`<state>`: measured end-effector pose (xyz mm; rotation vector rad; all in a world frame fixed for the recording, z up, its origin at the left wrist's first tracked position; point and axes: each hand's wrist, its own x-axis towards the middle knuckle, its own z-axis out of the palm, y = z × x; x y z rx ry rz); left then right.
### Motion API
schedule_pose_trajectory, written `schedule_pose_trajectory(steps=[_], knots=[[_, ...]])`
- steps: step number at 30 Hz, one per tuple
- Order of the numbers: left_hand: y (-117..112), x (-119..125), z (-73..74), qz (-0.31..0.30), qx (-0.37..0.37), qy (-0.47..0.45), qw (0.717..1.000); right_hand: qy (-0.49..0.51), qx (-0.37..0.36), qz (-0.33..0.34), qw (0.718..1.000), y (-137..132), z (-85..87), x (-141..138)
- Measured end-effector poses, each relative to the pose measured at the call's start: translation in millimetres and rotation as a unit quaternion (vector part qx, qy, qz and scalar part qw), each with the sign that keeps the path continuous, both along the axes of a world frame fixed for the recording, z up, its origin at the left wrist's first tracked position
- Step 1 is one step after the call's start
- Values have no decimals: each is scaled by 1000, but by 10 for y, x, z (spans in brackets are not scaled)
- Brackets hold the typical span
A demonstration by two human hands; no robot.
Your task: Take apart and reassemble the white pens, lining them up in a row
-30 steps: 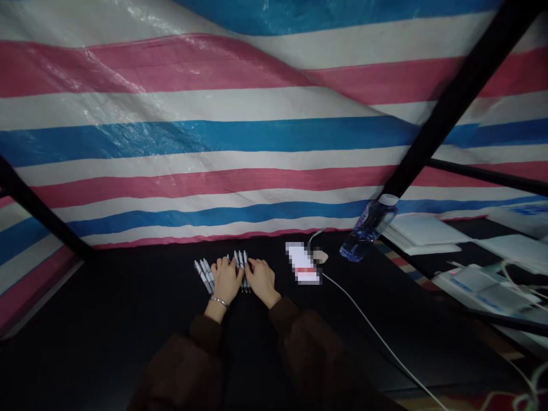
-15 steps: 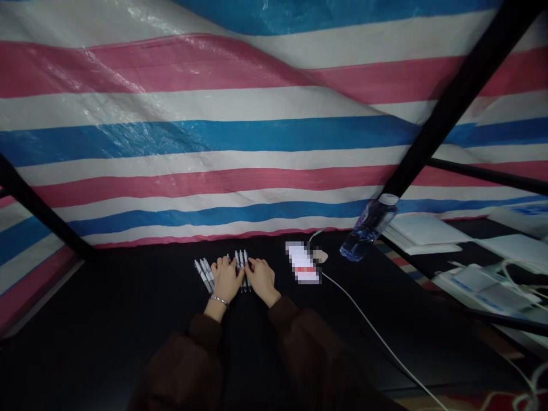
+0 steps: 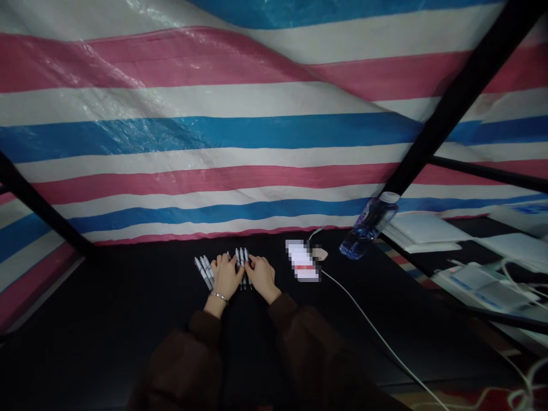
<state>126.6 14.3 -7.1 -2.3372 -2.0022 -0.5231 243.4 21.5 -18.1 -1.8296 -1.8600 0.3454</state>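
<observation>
Two bare hands rest side by side over slim silver pens (image 3: pixel 204 273) near the back edge of a black worktop (image 3: pixel 107 302), beneath a striped tarp (image 3: pixel 214 134); the left hand (image 3: pixel 226 278), a bracelet (image 3: pixel 219 297) at its wrist, sits between two bunches of pens, with the right hand (image 3: pixel 262 278) just beside it; the fingers (image 3: pixel 261 265) lie curved and loose, not clenched, though whether they grip any pen cannot be told; the pens lie parallel, apparently lined up on purpose; a white slab (image 3: pixel 302 261), too blurred to name, lies just right of the hands, its cable (image 3: pixel 368 325) running towards the front right corner; a water bottle (image 3: pixel 368 226) stands at the back right, seemingly kept well apart from the hands; papers (image 3: pixel 417 228) lie beyond the right edge.
</observation>
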Motion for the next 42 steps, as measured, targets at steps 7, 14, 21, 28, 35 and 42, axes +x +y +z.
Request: schedule_pose_trajectory(steps=[7, 14, 21, 28, 35, 42], knots=[[7, -5, -15, 2, -4, 2, 1000, -14, -3, -5, 1000, -13, 9, -1], [-6, 1, 16, 9, -12, -4, 1000, -8, -8, 1, 1000, -19, 16, -5], [-3, -2, 6, 7, -5, -2, 1000, -24, -3, 9, 1000, -15, 3, -4], [5, -7, -8, 6, -1, -4, 1000, -23, 5, 9, 1000, -18, 1, -3], [2, -11, 0, 3, -6, -7, 1000, -18, 1, 12, 1000, -18, 10, 0], [-3, -7, 22, 13, -7, -6, 1000, -10, -8, 6, 1000, -23, 29, 0]])
